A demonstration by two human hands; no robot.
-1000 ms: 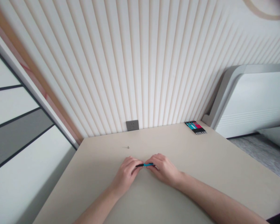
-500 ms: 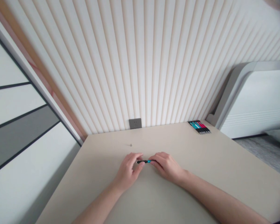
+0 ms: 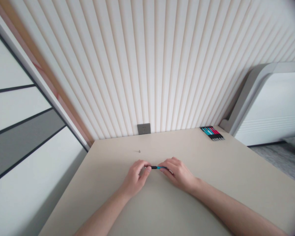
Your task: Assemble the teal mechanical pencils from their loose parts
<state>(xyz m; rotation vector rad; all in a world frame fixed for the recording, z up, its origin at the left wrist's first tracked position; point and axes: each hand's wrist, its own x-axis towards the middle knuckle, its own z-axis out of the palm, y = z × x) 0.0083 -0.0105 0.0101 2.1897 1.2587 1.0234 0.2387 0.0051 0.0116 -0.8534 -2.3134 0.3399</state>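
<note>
A black and teal pen [image 3: 154,167] lies level between my two hands, above the middle of the table. My left hand [image 3: 136,177] pinches its black end between thumb and fingers. Around the teal end, the fingers of my right hand [image 3: 177,172] are closed, hiding part of it. Beyond my left hand a tiny grey piece [image 3: 139,151], perhaps a pen tip, stands on the tabletop.
Several teal, white and red pens with black grips [image 3: 212,133] lie side by side at the table's back right. A dark wall socket [image 3: 144,128] sits just above the back edge of the beige table [image 3: 108,154]. A pale headboard [image 3: 272,98] rises on the right.
My left thumb and fingers have closed onto the black end of the pen, which they were loosely around before. The whole view has shifted slightly.
</note>
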